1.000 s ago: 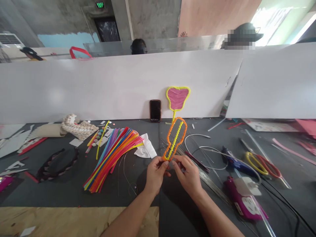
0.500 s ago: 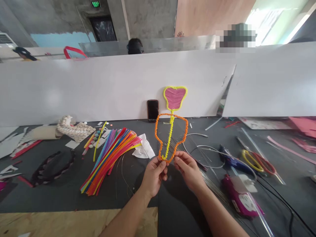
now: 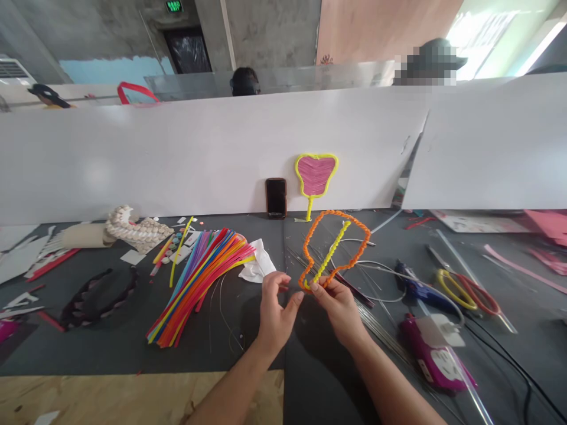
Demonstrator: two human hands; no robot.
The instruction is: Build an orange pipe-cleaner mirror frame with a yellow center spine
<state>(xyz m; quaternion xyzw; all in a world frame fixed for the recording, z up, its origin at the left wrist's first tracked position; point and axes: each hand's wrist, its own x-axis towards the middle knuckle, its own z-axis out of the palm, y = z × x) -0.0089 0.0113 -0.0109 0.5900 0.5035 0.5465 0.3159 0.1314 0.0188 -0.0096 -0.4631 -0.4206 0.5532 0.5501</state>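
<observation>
**Left hand (image 3: 278, 310) comes away from the orange outline (image 3: 304, 243), which now leans to the right**

Half a second ago the left hand pinched the outline's base; now it is released, fingers loosely curled and thumb apart, just left of the piece at lower centre. The right hand (image 3: 334, 304) alone grips the narrow base between thumb and fingers, where the yellow twisted strip (image 3: 328, 255) meets it. The outline rises from there into the centre of the frame, and the strip's upper end seems to stop short of the orange rim.

With one pinch carrying everything, the soft-looking loop could sag or twist if that grip slackens. The strip could swing off line, since its top appears unattached. Thin wires (image 3: 383, 333) and a grey cable (image 3: 384, 267) lie behind the outline in view; lowering it carelessly could snag its rim on them.

Farther out, coloured strips (image 3: 201, 289) spread left of centre on the dark surface (image 3: 106, 354); scissors (image 3: 476, 295) lie at right.
</observation>
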